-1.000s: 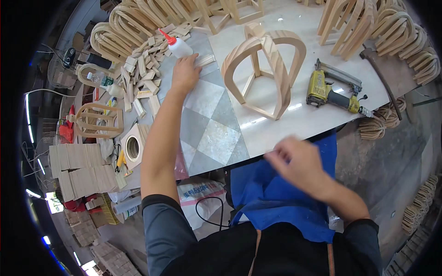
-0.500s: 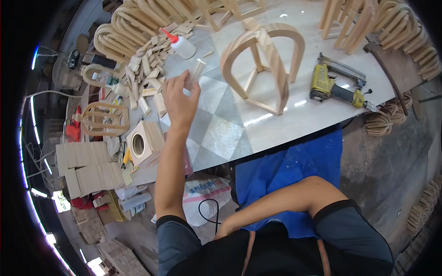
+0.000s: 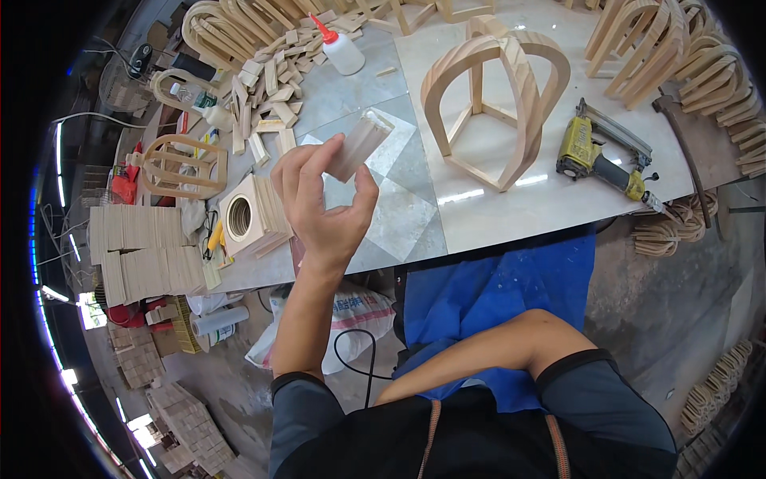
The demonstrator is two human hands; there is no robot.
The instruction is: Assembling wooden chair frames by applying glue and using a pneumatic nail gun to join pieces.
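My left hand is raised over the tiled part of the workbench, thumb and fingers pinching a greyish, shiny, see-through rectangular strip. What kind of strip it is I cannot make out. To the right of that hand an arched wooden frame stands upright on the pale board. Farther right lies a yellow and black nail gun with a hose fitting. My right forearm crosses low in front of my body, over blue cloth; the right hand itself is hidden.
A white bottle with a red nozzle stands beside a heap of small wood offcuts. Square wooden pieces with round holes sit at the near left, by stacked thin boards. Bent wooden arches line the far edge.
My left hand has come nearer and to the right, still pinching the strip, which now shows its broad face. My right forearm stays across my body.
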